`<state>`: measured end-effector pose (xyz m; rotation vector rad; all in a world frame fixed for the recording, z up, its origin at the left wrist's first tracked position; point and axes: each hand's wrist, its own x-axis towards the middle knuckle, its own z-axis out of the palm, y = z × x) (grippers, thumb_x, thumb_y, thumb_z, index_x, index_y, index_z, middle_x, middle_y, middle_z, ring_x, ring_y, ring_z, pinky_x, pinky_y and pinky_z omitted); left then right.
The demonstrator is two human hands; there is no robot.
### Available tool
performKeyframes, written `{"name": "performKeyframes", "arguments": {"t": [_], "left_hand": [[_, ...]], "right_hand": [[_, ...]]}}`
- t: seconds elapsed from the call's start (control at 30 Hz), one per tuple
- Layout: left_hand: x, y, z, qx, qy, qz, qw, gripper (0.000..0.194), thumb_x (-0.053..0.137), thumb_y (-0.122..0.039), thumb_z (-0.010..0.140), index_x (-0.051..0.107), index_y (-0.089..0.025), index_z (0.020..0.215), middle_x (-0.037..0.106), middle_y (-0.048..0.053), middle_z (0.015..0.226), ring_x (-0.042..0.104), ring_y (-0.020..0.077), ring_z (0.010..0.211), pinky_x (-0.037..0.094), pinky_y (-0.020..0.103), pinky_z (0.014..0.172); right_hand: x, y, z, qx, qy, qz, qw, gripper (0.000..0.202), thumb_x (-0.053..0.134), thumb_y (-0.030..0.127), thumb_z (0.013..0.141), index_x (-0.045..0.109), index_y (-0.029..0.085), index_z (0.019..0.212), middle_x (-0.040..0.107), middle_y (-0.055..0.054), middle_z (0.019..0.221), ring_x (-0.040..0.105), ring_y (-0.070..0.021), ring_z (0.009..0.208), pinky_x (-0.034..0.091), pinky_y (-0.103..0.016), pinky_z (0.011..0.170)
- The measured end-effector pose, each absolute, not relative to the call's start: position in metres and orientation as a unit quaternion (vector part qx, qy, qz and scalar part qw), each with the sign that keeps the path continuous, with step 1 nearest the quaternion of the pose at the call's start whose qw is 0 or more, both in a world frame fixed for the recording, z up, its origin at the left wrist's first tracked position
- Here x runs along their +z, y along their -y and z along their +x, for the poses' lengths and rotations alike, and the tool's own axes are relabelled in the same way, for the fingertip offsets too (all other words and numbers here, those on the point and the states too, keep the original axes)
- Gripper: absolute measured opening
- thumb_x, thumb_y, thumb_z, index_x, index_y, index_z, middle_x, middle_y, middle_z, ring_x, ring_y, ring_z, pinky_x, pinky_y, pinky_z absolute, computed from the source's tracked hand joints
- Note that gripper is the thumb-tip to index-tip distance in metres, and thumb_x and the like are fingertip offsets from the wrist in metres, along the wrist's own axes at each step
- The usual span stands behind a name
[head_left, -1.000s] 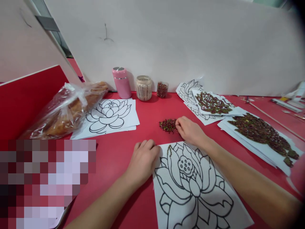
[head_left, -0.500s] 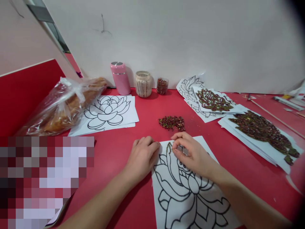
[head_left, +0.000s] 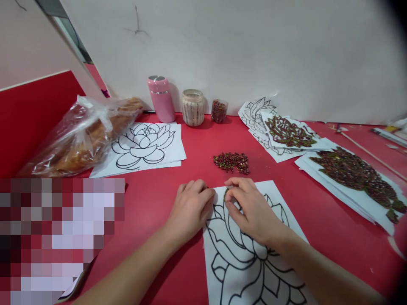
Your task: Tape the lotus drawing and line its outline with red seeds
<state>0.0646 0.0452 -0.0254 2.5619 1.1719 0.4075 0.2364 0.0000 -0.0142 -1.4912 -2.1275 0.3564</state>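
A white sheet with a black-outlined lotus drawing [head_left: 237,275] lies in front of me on the red table. My left hand [head_left: 194,203] rests at its upper left edge, fingers curled and closed; whatever they may hold is hidden. Over the top of the drawing, my right hand [head_left: 246,207] is closed in a pinch, and anything between the fingertips is too small to make out. A short line of green beans [head_left: 226,195] shows beside those fingertips, partly covered by the hand. Just beyond the sheet sits a loose pile of red and green beans [head_left: 231,162].
Along the back stand a pink flask [head_left: 161,99], a ribbed glass jar [head_left: 193,108] and a small cup of beans [head_left: 219,111]. Bagged bread [head_left: 85,140] and lotus sheets [head_left: 144,148] lie left. Bean-covered sheets [head_left: 356,182] are stacked right, near a thin stick [head_left: 372,150].
My right hand has shifted slightly left and now covers more of the green bean line. The left hand stays at the sheet's edge. The view has tilted a little.
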Motion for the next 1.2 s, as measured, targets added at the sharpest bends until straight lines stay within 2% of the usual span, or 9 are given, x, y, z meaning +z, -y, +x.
{"name": "performKeyframes", "arguments": {"t": [0.57,1.0,1.2], "left_hand": [[-0.0263,-0.0444,0.0654,0.141,-0.409,0.891,0.139,0.022,0.037,-0.019,0.084,0.058,-0.019,0.089,0.050,0.004,0.083,0.045,0.0182,0.078,0.032,0.032,0.068],[-0.0260,-0.0451,0.0654,0.144,-0.407,0.891,0.139,0.023,0.036,-0.020,0.084,0.059,-0.020,0.089,0.051,0.004,0.083,0.045,0.0184,0.078,0.033,0.032,0.069],[-0.0262,-0.0452,0.0650,0.147,-0.408,0.889,0.147,0.022,0.038,-0.019,0.084,0.059,-0.020,0.087,0.051,0.004,0.082,0.046,0.0180,0.079,0.033,0.032,0.069]], "right_hand": [[-0.0223,-0.0043,0.2283,0.066,0.782,-0.555,0.276,0.007,0.049,0.011,0.070,0.053,0.017,0.069,0.048,-0.010,0.101,0.044,-0.0224,0.096,0.041,-0.037,0.081],[-0.0220,-0.0044,0.2288,0.062,0.783,-0.554,0.275,0.007,0.049,0.012,0.072,0.053,0.017,0.070,0.048,-0.010,0.100,0.044,-0.0231,0.095,0.041,-0.038,0.081],[-0.0186,-0.0038,0.2340,0.088,0.771,-0.558,0.296,0.004,0.050,0.017,0.074,0.053,0.017,0.072,0.047,-0.009,0.101,0.045,-0.0223,0.096,0.041,-0.037,0.080]]}}
